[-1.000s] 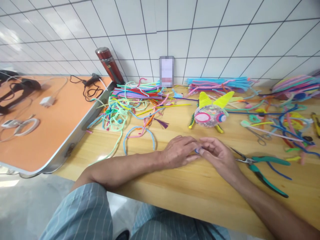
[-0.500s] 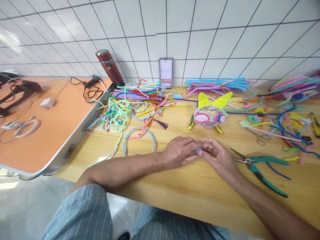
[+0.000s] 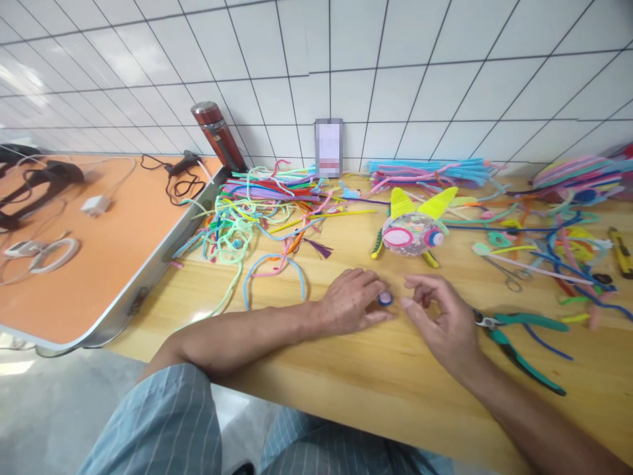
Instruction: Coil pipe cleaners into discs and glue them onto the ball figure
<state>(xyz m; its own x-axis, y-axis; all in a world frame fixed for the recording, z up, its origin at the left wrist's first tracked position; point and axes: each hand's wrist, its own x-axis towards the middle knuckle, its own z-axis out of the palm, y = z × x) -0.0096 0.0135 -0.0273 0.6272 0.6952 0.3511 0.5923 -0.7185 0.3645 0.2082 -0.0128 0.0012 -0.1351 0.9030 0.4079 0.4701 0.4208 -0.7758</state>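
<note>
A small round disc with a blue rim and a pale pinkish centre sits at the fingertips of my left hand. The fingers are bent around its near side, and the thumb stretches out below it. Just to the right, my right hand is raised over the wood with thumb and fingers apart, holding nothing. Beyond both hands stands a clear, speckled toy figure with yellow ears, yellow feet and ringed eyes, one pink and one blue. Green-handled pliers lie spread beside my right wrist, partly hidden by it.
Tangled pipe cleaners cover the back left, and bundles lie along the wall. Scissors and a yellow cutter are on the right. A phone leans on the tiles near a red flask. An orange table adjoins.
My right hand has let go of the disc and drawn back to the right, its fingers parting. The disc has shifted slightly left and stays with my left hand.
</note>
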